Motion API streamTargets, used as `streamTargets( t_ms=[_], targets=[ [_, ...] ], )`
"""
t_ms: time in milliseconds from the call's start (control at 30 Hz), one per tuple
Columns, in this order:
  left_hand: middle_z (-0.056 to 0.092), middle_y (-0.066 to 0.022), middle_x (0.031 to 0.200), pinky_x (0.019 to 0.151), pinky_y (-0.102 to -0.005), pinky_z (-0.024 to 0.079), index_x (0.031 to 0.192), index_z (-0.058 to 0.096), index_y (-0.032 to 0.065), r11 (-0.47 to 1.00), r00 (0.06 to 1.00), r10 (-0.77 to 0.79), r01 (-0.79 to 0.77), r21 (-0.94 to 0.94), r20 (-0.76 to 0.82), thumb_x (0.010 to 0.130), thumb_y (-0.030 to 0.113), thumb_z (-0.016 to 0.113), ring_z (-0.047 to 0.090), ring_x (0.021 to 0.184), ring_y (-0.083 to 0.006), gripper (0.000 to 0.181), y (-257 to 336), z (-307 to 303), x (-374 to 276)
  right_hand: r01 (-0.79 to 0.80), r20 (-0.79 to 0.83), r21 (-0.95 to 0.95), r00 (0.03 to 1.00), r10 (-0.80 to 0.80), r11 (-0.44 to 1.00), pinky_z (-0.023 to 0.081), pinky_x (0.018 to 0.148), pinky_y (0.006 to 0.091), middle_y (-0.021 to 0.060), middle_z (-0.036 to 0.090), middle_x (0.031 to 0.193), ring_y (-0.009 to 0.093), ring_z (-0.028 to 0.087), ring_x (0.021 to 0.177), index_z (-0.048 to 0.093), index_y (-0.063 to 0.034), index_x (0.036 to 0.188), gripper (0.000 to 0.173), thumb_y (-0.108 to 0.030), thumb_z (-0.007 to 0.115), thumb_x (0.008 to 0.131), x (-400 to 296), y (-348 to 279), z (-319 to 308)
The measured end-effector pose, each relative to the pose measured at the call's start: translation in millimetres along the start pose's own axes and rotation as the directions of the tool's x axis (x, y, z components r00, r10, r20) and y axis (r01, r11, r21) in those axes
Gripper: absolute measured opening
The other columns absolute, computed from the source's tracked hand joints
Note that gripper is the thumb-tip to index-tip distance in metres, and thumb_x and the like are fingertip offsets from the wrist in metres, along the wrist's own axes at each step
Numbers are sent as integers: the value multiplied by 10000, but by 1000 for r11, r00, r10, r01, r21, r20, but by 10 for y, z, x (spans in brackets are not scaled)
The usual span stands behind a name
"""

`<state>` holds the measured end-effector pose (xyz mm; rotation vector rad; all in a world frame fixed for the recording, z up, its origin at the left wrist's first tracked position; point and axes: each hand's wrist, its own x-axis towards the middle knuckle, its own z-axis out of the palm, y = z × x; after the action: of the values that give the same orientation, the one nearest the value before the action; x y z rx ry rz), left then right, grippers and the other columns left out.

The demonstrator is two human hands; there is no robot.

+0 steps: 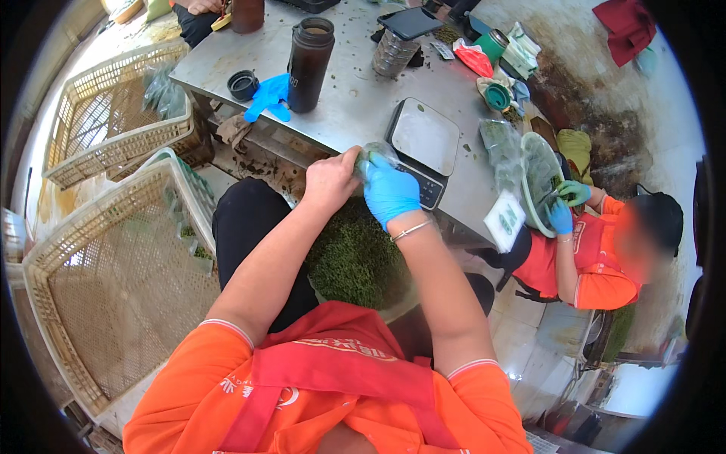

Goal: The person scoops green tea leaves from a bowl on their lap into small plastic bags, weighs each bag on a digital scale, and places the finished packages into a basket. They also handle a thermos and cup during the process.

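Observation:
My bare left hand (333, 177) and my blue-gloved right hand (391, 186) meet at the table's front edge. Both grip a small clear plastic bag (379, 150) with something green inside; the fingers hide much of it. Directly beyond my right hand lies a digital kitchen scale (426, 136), its pan bare except for a green speck. Below my forearms, between my knees, a round basin (404, 309) holds a heap of small green peppercorn-like berries (354, 255).
On the metal table (351, 108) stand a dark open bottle (311, 65), its lid (243, 85), a blue glove (269, 97) and a phone (409, 22) on a jar. Plastic crates (122, 295) with bags sit left. A co-worker (601, 249) handles a bag over a pale basin (530, 187) at right.

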<state>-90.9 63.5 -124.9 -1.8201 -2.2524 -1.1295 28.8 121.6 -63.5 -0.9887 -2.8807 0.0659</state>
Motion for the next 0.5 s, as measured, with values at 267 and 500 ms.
streamTargets(
  t_ms=[267,500],
  targets=[
    [646,-103,898,622,-395,492,1215,489,142,997,995,-61,58,41,74,675,187,672,632,764,-281,572,133,-37,47,49,-135,133,990,-31,990,506,609,442,112,570,1066,326,614,746,571,-122,1041,253,-143,518,795,-231,-58,-213],
    [664,-111,925,654,-393,497,1231,492,141,993,991,-115,117,-27,75,734,223,664,638,805,-294,532,150,-94,35,101,-65,780,995,-80,618,518,659,299,96,636,1033,171,636,749,590,-92,1177,345,-96,585,832,-204,251,-172]
  ],
)
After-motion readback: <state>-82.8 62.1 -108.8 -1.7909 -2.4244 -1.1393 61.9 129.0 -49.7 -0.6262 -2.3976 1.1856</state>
